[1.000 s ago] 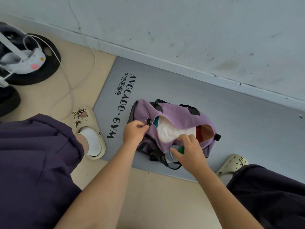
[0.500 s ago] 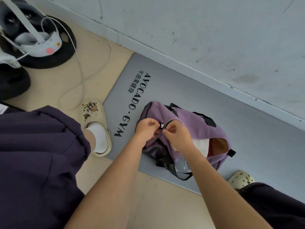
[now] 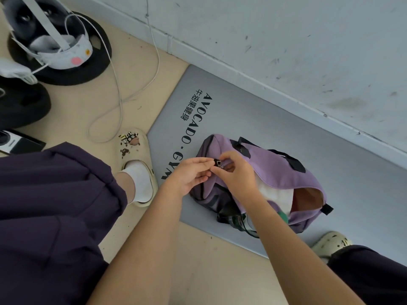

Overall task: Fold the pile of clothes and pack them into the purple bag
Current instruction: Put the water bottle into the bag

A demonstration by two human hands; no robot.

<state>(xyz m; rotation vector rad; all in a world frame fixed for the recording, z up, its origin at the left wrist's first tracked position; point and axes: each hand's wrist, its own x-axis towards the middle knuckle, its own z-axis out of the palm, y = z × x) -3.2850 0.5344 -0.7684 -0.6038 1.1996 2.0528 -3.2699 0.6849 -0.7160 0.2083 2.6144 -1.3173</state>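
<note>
The purple bag (image 3: pixel 279 172) lies on a grey gym mat (image 3: pixel 253 119), its top partly unzipped. White folded clothing (image 3: pixel 273 192) and an orange-brown piece (image 3: pixel 306 199) show through the opening. Both hands meet at the bag's left end. My left hand (image 3: pixel 189 175) pinches the black zipper pull (image 3: pixel 218 162) end of the bag, and my right hand (image 3: pixel 237 175) grips the zipper slider beside it. A bottle with a green cap (image 3: pixel 283 215) sits in the bag's side pocket, partly hidden by my right forearm.
My knees in dark purple trousers frame the view, with cream clogs (image 3: pixel 136 155) on both feet. A headset on a black round stand (image 3: pixel 59 47) and a white cable (image 3: pixel 119 89) lie on the beige floor at left. A grey wall (image 3: pixel 286 40) runs behind the mat.
My right hand left the bottle side of the bag and joined my left hand at the zipper end. The view has shifted, so the bag sits lower and further right.
</note>
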